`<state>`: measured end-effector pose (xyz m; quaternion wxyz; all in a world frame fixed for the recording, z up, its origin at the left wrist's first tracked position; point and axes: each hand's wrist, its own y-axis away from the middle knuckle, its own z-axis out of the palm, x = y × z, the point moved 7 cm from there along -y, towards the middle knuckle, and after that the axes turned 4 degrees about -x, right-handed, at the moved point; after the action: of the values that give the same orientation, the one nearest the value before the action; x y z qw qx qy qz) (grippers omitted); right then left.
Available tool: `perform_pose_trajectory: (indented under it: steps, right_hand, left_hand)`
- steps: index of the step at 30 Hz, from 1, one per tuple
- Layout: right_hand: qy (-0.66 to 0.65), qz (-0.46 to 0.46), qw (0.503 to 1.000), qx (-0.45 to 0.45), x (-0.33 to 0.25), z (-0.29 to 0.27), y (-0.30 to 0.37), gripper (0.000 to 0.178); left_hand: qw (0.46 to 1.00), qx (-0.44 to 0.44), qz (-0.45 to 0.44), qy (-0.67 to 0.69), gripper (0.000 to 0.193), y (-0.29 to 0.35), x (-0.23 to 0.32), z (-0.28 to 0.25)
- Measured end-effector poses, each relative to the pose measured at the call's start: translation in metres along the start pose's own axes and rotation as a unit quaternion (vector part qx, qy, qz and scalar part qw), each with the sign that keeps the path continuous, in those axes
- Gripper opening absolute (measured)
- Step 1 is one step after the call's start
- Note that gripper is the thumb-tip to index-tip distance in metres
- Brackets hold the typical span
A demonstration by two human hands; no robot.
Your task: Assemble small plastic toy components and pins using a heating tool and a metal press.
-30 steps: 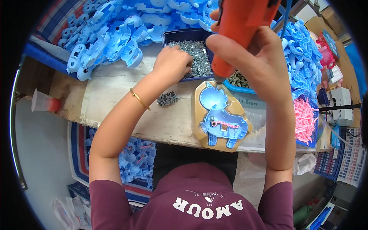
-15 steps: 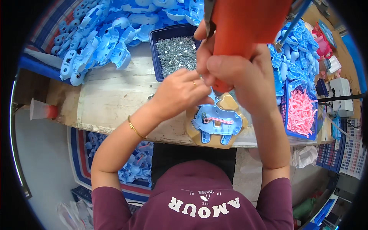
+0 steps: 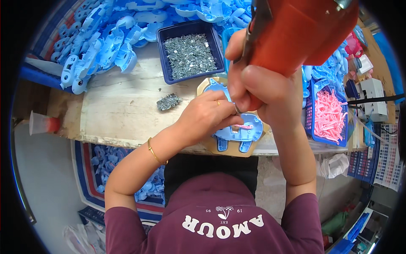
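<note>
My right hand point(image 3: 266, 91) is wrapped round an orange power screwdriver point(image 3: 292, 34), its lower end pointing down over the workpiece. Close by the screwdriver's end, my left hand point(image 3: 205, 114) has its fingers pinched together; anything between them is hidden. Beneath both hands, a light-blue plastic animal-shaped shell half point(image 3: 237, 134) lies in a tan holding block point(image 3: 230, 153). A pink plastic piece point(image 3: 247, 126) sits inside the shell, partly covered by my left fingers. A small heap of screws point(image 3: 168, 102) lies on the table left of my left hand.
A dark-blue tray point(image 3: 192, 78) full of screws stands beyond my hands. Blue shells point(image 3: 114, 42) are piled at the far left. A blue basket point(image 3: 310, 122) of pink pieces stands at the right. A plastic cup point(image 3: 38, 124) is at the left edge.
The view has shifted a little. My left fingers have come down over the shell and now cover part of the pink piece. The screwdriver leans more to the right, still in my right hand.
</note>
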<state>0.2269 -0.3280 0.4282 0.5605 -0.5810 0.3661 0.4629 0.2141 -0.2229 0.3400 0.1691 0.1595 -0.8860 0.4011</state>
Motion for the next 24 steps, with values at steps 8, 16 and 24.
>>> perform_pose_trajectory:
  steps: [8, 16, 24]
  right_hand:
    - [0.019, 0.04, 0.997, 0.058, 0.016, -0.033, 0.037, 0.036]
    - [0.004, 0.073, 0.995, 0.066, 0.031, -0.046, 0.049, 0.037]
    - [0.005, 0.047, 0.992, 0.119, 0.036, -0.047, 0.057, 0.027]
  left_hand:
    - [0.992, -0.104, -0.029, -0.064, 0.04, 0.0, 0.021, 0.011]
    - [0.99, -0.128, -0.009, -0.064, 0.036, 0.01, 0.026, 0.026]
    - [0.986, -0.148, -0.021, -0.07, 0.032, 0.013, 0.025, 0.028]
